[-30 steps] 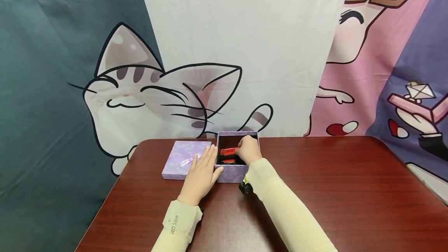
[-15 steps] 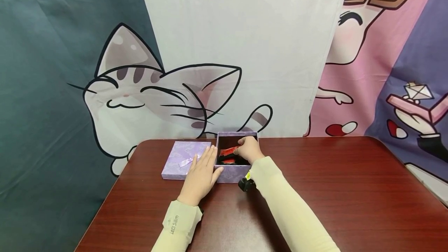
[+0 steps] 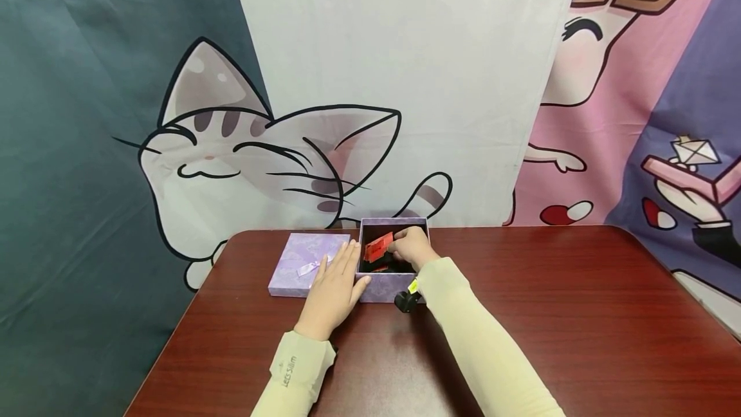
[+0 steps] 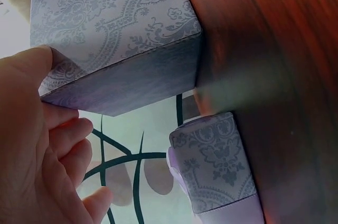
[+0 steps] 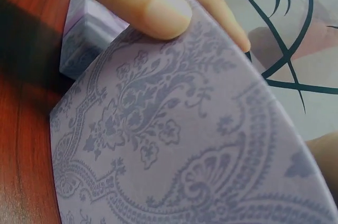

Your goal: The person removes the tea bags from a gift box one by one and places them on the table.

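Observation:
A lilac patterned gift box (image 3: pixel 384 289) stands uncovered at the back of the table. My left hand (image 3: pixel 329 295) rests against its front left corner. The left thumb touches the front wall, while the fingers lie nearly straight along the left side. My right hand (image 3: pixel 412 246) reaches inside over the front right and pinches a small flat red packet (image 3: pixel 377 248) by its right end. The packet is tilted up, its left end higher than the dark contents under it. What lies deeper is partly hidden by the right hand. In the right wrist view, the patterned box wall (image 5: pixel 158 123) covers most of the work.
The matching lid (image 3: pixel 301 262), with a pale ribbon bow, lies flat just left of the box. Both sit on a reddish-brown wooden table (image 3: pixel 550 314). A cartoon cat backdrop (image 3: pixel 249 166) hangs right behind the table's far edge.
The red packet has been lifted and tilted up inside the box by my right hand, showing more of its face. My left hand, the box and the lid have stayed in place.

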`<action>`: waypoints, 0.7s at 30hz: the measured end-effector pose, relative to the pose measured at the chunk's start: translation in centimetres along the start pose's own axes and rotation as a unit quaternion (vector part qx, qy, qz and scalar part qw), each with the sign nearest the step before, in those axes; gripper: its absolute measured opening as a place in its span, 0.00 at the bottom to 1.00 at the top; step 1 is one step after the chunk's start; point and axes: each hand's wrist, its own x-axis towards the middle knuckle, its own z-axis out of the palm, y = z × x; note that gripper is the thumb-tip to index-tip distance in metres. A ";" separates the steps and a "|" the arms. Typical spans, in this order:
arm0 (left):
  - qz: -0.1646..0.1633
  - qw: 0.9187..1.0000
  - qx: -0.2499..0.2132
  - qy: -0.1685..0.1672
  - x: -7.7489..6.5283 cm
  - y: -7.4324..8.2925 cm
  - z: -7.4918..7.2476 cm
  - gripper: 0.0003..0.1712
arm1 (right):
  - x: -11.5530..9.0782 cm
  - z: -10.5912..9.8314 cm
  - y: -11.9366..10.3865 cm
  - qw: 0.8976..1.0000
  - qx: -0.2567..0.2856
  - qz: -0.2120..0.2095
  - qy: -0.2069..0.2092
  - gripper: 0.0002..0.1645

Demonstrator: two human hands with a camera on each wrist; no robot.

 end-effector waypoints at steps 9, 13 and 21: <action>-0.005 1.000 0.011 -0.009 0.1 -0.1 -0.4 0.39 | -0.2 0.2 -0.4 1.000 0.004 -0.030 0.002 0.17; -0.003 1.000 0.011 -0.006 0.1 -0.1 -0.4 0.39 | -0.6 -0.2 -0.6 0.997 -0.033 -0.067 0.018 0.17; 0.011 1.000 0.009 -0.001 0.1 0.1 -0.4 0.38 | -2.4 -2.3 -0.7 0.983 -0.075 -0.157 0.052 0.19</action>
